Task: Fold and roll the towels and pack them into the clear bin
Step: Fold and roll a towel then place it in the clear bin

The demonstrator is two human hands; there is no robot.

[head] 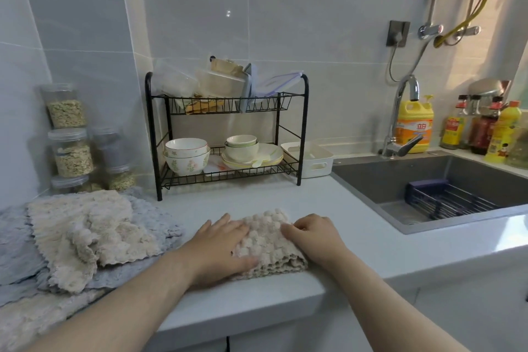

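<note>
Pale counter (328,203) first, spanning from the left wall to the steel sink (385,180) sunk into its right end. Against the back wall at mid-counter, a black two-tier dish rack (228,126), loaded with bowls and plates below and clear containers on top, none of them identifiable with confidence as the clear bin. Over the counter's left front corner, a loose pile of towels (85,240), beige on grey, rumpled and unfolded, reaching the front edge and perhaps over it. Near the front edge at mid-counter, well apart from the sink rim, a folded beige towel (268,237), doubled into a narrow strip with its layered end facing that edge. Flat on the strip's left half, the left hand (225,246), fingers straight and slightly spread, pressing down. At the strip's right side, the right hand (313,237), fingers curled under, seemingly pinching the towel's right edge.

Judged as mid-fold, with rolling not yet begun. Likely trouble from here:
- Thick, springy cloth opening up on release of the flat palm, giving a loose or crooked roll.
- Uneven pull from the pinching side, skewing the layers.
- Strip close to the front edge, so liable to slide off under any push toward the body.
- Pile at the corner apt to drag down if brushed by the left forearm.
</note>
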